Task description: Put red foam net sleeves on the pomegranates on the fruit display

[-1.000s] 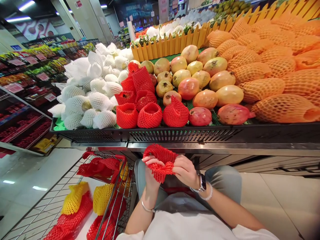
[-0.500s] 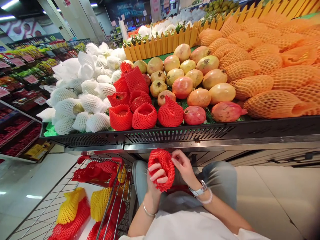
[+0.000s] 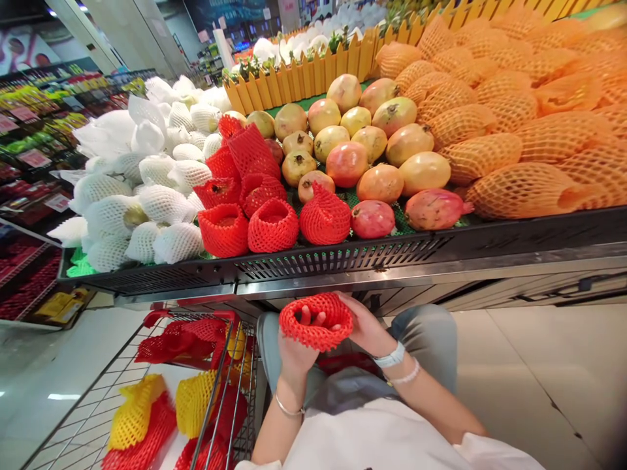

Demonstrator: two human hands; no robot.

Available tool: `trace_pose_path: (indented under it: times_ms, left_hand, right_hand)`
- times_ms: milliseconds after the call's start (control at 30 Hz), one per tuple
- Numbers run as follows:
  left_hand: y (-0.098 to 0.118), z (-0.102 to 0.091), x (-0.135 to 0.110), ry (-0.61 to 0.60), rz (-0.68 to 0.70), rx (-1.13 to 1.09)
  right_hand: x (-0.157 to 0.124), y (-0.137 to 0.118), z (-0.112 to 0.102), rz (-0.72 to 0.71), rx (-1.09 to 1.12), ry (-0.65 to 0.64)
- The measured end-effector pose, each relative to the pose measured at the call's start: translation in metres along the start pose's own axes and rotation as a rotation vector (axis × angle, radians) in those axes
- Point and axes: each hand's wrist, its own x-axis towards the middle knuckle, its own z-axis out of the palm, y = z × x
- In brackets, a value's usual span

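A red foam net sleeve [image 3: 316, 337], spread into a wide ring, is held between my two hands in front of the display edge. My left hand [image 3: 296, 356] grips it from the left, with fingertips showing inside the opening. On its right side my right hand [image 3: 365, 326] holds the rim, its fingers partly hidden behind the net. Directly beyond, several fruits in red foam nets [image 3: 273, 226] stand at the display's front. To their right lie bare reddish-yellow fruits that look like pomegranates [image 3: 373, 219].
A shopping cart [image 3: 105, 365] with red and yellow foam nets [image 3: 196, 401] stands at my left. White-netted fruits [image 3: 115, 215] fill the display's left, orange-netted fruits [image 3: 519, 186] its right. A black slatted rim [image 3: 343, 254] edges the display; a yellow picket fence [image 3: 304, 78] stands behind.
The red foam net has been turned and stretched into a wider ring. My right hand has gone from pinching its edge to holding its right side. The view has shifted slightly.
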Motion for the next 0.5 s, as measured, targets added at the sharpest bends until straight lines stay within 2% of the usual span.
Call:
trace_pose_path:
  times_ms: [67,133,167,233,300,367,500]
  left_hand:
    - [0.0,-0.001,0.001,0.001,0.059,0.003]
    - [0.002,-0.002,0.0,-0.049,0.075,0.021]
    - [0.004,-0.002,0.0,-0.086,0.06,0.048]
    - [0.007,-0.004,-0.002,-0.159,0.02,0.14]
    - [0.007,-0.008,-0.003,-0.207,0.001,0.255]
    - [0.005,-0.013,-0.004,-0.222,0.014,0.348]
    - [-0.001,-0.02,-0.001,-0.159,0.097,0.432]
  right_hand:
    - [-0.001,0.002,-0.001,-0.171,-0.13,0.139]
    - [-0.005,-0.004,-0.005,-0.419,-0.28,0.243]
    - [-0.008,-0.009,-0.007,-0.558,-0.369,0.241]
    - [-0.012,-0.021,-0.01,-0.741,-0.539,0.086]
    - [-0.013,-0.03,-0.011,-0.716,-0.661,-0.169]
    - [-0.011,-0.035,-0.01,-0.616,-0.758,-0.328]
    - [-0.008,-0.035,-0.006,-0.55,-0.77,-0.369]
